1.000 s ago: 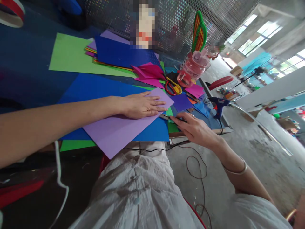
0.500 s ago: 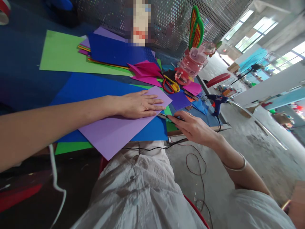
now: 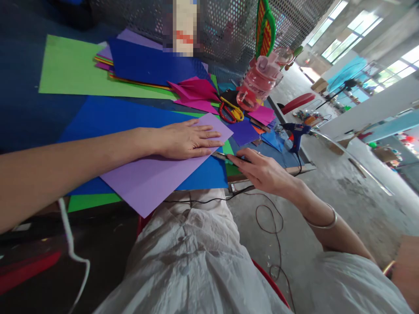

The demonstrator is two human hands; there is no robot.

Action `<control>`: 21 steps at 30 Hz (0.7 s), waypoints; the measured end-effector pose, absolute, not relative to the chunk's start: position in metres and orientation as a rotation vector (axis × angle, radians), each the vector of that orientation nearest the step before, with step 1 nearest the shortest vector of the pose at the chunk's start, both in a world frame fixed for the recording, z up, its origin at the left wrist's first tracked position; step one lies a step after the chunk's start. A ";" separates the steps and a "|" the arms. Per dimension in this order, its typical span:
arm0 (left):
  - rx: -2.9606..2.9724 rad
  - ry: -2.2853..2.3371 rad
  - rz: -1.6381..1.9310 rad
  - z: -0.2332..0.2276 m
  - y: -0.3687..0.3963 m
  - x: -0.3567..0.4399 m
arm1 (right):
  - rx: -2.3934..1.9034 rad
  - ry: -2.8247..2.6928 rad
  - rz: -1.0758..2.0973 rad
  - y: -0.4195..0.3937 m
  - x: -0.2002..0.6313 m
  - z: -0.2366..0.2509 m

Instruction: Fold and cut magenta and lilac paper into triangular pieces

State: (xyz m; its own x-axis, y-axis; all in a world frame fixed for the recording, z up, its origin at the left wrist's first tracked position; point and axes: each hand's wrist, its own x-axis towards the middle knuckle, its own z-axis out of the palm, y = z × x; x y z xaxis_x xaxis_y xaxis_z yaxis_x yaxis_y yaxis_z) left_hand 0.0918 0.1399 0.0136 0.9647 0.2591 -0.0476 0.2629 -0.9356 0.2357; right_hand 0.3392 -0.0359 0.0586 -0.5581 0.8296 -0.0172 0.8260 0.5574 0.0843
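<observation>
My left hand (image 3: 185, 139) lies flat, fingers together, on a lilac paper sheet (image 3: 153, 174) that rests on a blue sheet (image 3: 108, 117). My right hand (image 3: 262, 170) is just right of the lilac sheet's edge, with its fingers on a thin dark tool (image 3: 231, 158) like a craft knife or ruler. I cannot make out whether the fingers grip it or only press on it. A silver bangle sits on the right wrist.
Green (image 3: 72, 69), blue and magenta sheets (image 3: 194, 89) are piled farther back. Red-and-yellow scissors (image 3: 229, 111), a pink water bottle (image 3: 258, 83) and a blue glue gun (image 3: 294, 133) stand at the right end. Cables (image 3: 265, 218) trail over the floor. A perforated metal screen (image 3: 229, 30) backs the table.
The view has drifted, so everything sits a little lower left. My right hand has crept slightly left along the thin tool. My left hand stays flat on the lilac sheet.
</observation>
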 end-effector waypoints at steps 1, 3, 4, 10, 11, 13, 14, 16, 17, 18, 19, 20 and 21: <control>2.875 0.389 -0.027 0.014 0.139 0.092 | 1.445 2.720 0.115 -0.038 0.339 0.059; 2.877 0.387 -0.021 0.016 0.138 0.091 | 1.440 2.716 0.126 -0.040 0.339 0.060; 2.878 0.384 -0.012 0.016 0.137 0.090 | 1.439 2.718 0.120 -0.041 0.339 0.060; 2.872 0.376 0.000 0.018 0.135 0.088 | 1.452 2.730 0.064 -0.034 0.337 0.060; 2.874 0.374 -0.001 0.018 0.135 0.089 | 1.452 2.720 0.082 -0.033 0.336 0.060; 2.880 0.372 -0.012 0.018 0.134 0.089 | 1.435 2.707 0.118 -0.033 0.334 0.060; 2.882 0.375 -0.017 0.019 0.134 0.088 | 1.421 2.708 0.129 -0.033 0.333 0.061; 2.886 0.382 -0.019 0.019 0.133 0.088 | 1.389 2.719 0.132 -0.035 0.332 0.062; 2.889 0.383 -0.019 0.019 0.133 0.088 | 1.381 2.721 0.132 -0.036 0.332 0.063; 2.891 0.381 -0.016 0.019 0.133 0.088 | 1.380 2.720 0.134 -0.037 0.332 0.063; 2.892 0.376 -0.012 0.018 0.134 0.088 | 1.384 2.717 0.137 -0.038 0.332 0.064; 2.891 0.370 -0.005 0.017 0.134 0.088 | 1.389 2.713 0.138 -0.039 0.332 0.064; 2.890 0.364 -0.002 0.017 0.135 0.088 | 1.394 2.711 0.136 -0.039 0.332 0.064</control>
